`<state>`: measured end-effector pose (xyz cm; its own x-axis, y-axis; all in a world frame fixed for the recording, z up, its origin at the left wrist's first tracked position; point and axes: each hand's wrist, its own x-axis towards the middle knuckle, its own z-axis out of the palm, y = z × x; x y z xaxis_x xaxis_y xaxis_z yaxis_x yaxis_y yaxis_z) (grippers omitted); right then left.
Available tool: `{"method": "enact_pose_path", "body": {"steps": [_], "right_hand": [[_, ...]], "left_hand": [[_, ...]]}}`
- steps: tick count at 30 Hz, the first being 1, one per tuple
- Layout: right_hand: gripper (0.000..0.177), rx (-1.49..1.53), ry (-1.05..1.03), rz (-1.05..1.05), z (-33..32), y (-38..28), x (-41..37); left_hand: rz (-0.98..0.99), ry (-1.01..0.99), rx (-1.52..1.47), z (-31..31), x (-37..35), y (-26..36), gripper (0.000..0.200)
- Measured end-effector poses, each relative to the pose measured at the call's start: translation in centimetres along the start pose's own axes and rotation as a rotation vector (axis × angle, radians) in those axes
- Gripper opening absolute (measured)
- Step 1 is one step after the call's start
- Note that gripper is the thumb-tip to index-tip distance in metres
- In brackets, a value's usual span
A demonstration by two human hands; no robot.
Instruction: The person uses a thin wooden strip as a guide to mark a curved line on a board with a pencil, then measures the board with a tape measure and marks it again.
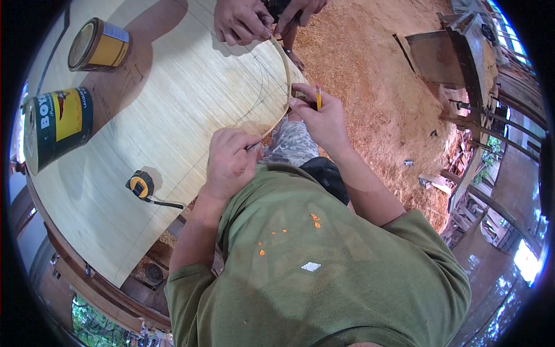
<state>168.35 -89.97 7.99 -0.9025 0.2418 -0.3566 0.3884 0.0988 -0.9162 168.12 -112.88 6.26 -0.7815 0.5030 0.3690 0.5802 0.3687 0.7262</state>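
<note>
A thin curved wooden strip (288,70) follows the rounded edge of a pale wooden board (191,87). My right hand (324,120) has a yellow pencil (318,98) tucked between its fingers, while thumb and forefinger pinch at the strip. Lower on the same edge, my left hand (232,159) is closed, with a small dark thing I cannot make out between its fingers. At the top, another person's hands (244,22) touch the strip's far end. A black and yellow tape measure (140,185) lies on the board, left of my left hand.
A yellow and brown can (107,46) and a larger green and yellow can (60,124) stand on the board's left side. Sawdust covers the floor (370,87). On the right are a curved wooden piece with clamps (471,75) and wood scraps (436,183).
</note>
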Motion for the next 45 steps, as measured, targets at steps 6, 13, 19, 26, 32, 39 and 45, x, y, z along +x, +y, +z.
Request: {"method": "enact_pose_path", "body": {"steps": [6,13,19,26,32,39,45], "right_hand": [[0.029,0.019,-0.007,0.030,0.1,-0.6,-0.2],[0.035,0.001,0.015,-0.025,0.2,0.3,0.0],[0.031,0.015,0.017,0.016,0.1,0.3,-0.1],[0.032,0.040,0.016,0.011,0.2,1.2,0.1],[0.032,0.042,0.015,0.011,0.2,0.6,0.0],[0.031,0.001,0.025,0.010,0.0,1.0,0.1],[0.032,-0.044,0.067,-0.059,-0.2,1.7,0.4]], "left_hand": [[-0.053,-0.007,-0.004,0.1,-0.2,0.1,0.017],[-0.022,-0.019,-0.008,0.0,-0.2,-0.1,0.018],[-0.074,-0.026,-0.009,-0.1,0.0,0.3,0.017],[-0.099,-0.027,-0.023,-0.1,0.0,0.4,0.021],[-0.100,-0.037,-0.028,-0.1,-0.3,0.1,0.020],[-0.108,-0.052,-0.015,-0.3,0.3,0.5,0.016],[-0.069,-0.055,-0.022,0.0,0.2,0.3,0.017]]}}
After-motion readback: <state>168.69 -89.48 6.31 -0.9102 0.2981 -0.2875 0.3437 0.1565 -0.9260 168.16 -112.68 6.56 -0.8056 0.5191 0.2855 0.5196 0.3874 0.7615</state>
